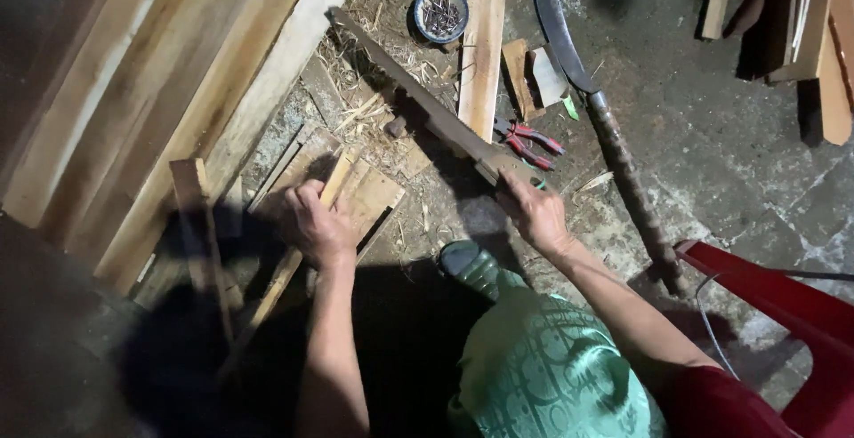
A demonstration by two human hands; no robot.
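A long, dark, rusty hand saw [418, 100] lies slanted across the dirt floor, its blade running up and left from its handle. The right hand [534, 211] is closed around that handle at the saw's lower end. To the left, the left hand [316, 225] presses down with curled fingers on a thin pale wooden strip [298, 247] resting over flat scrap boards [369, 193]. Red-handled pliers [529, 143] lie just beside the saw. Farther up sits a small round bowl of nails [441, 13]. A curved sickle with a wrapped handle [592, 100] lies to the right, near a red plastic chair [783, 300].
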